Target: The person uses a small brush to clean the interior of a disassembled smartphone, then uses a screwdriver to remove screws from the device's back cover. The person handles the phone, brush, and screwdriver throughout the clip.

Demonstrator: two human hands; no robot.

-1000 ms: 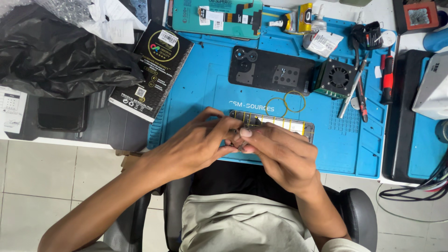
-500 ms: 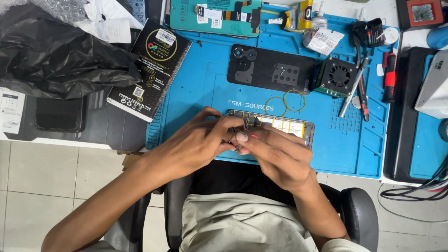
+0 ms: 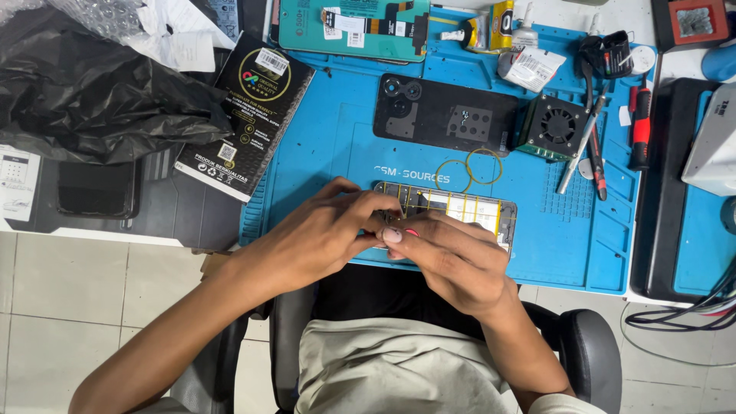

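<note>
An opened phone [image 3: 468, 208] with yellow strips across its inside lies near the front edge of the blue work mat [image 3: 330, 146]. My left hand [image 3: 322, 238] grips the phone's left end, fingers curled over it. My right hand [image 3: 452, 261] meets it from the right, with its fingertips pinched on the same end. A small red bit shows between the fingertips; I cannot tell what it is. Both hands hide the phone's left part.
Behind the phone lie two yellow rubber bands [image 3: 468, 169], a black back cover [image 3: 441, 115] and a small fan [image 3: 553, 126]. Tweezers [image 3: 583, 142] and a red screwdriver [image 3: 640, 126] lie to the right. A black box [image 3: 245, 115] and a black plastic bag [image 3: 92, 100] lie to the left.
Both hands stay on the phone's left end; the fingers have shifted only slightly.
</note>
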